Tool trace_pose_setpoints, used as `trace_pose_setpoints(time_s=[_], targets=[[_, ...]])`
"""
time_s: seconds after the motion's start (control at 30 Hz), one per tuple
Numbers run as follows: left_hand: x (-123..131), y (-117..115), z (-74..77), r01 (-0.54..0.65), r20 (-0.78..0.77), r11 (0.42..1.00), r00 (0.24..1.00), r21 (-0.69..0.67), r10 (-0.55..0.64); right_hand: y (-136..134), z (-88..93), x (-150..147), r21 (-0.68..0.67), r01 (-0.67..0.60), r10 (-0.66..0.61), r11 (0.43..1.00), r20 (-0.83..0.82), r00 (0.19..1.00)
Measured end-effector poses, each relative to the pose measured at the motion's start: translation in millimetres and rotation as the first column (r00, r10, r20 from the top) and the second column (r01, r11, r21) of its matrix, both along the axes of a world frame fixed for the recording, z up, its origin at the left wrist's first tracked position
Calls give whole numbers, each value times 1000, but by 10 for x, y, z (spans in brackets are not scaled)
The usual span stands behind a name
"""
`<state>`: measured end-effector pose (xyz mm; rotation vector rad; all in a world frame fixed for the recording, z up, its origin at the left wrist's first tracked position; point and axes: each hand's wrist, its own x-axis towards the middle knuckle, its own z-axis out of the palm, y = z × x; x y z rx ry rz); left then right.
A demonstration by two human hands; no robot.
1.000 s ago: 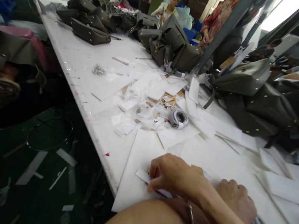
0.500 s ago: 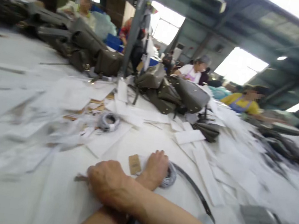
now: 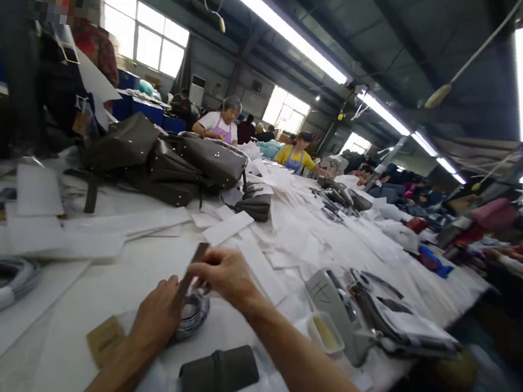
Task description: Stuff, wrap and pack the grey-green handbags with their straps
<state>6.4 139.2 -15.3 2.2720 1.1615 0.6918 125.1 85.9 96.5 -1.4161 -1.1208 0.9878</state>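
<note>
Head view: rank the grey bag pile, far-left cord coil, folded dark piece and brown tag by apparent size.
1. grey bag pile
2. cord coil and folded dark piece: look alike, unranked
3. brown tag, smallest

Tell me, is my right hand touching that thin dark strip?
Touching. The head view shows the right hand pinching the upper end of the dark strip, with no gap; the left hand grips its lower end.
</note>
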Motion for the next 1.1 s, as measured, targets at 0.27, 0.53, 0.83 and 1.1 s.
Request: trace_pose_setpoints(time_s=[0.27,0.53,0.83,1.1], targets=[[-13,16,49,109,-447,976,895,187,-14,-437,-213,1297,39,486,-479,873,-114,870],[-31,-5,31,94,-430,976,903,198,0,-464,-374,1437,-48,462,-464,885,-143,874],[21,108,-3,156,296,968,932,194,-209,8,-277,666,37,134,-131,990,-73,989],[17,39,182,341,605,919,780,-197,-160,159,-149,259,93,-44,32,995,132,991]])
